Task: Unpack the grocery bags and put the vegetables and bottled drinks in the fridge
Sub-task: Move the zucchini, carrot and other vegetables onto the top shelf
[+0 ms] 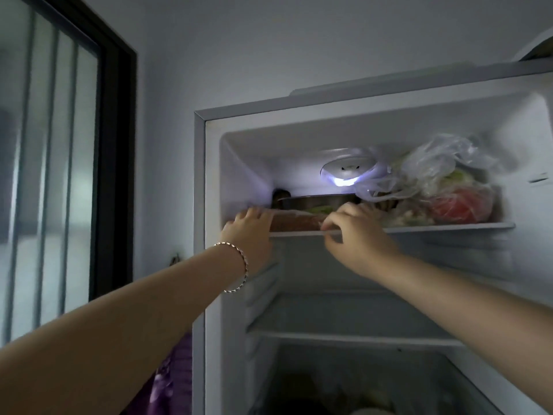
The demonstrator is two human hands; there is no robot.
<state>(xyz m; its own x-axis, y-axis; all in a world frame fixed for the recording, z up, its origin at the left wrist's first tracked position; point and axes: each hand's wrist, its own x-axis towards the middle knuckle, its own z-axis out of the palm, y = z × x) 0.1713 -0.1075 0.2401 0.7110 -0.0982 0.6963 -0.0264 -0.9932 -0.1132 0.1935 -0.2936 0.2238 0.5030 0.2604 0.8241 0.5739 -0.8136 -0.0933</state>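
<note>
The fridge (pixel 200 181) stands open, to the right of a glass door (pixel 59 145); a cloth (pixel 176 378) hangs just beside its left wall. On the top shelf (pixel 466 226), at the front left, lies a flat package (pixel 299 222); the left hand (pixel 251 232) holds its left end and the right hand (pixel 356 235) its right end. Behind the package stands a pan (pixel 314 201); above the pan, on the back wall, is the lamp (pixel 344 175). To the right of these, on the same shelf, lies a bag of vegetables (pixel 449 187). A lower shelf (pixel 359 336) is underneath.
</note>
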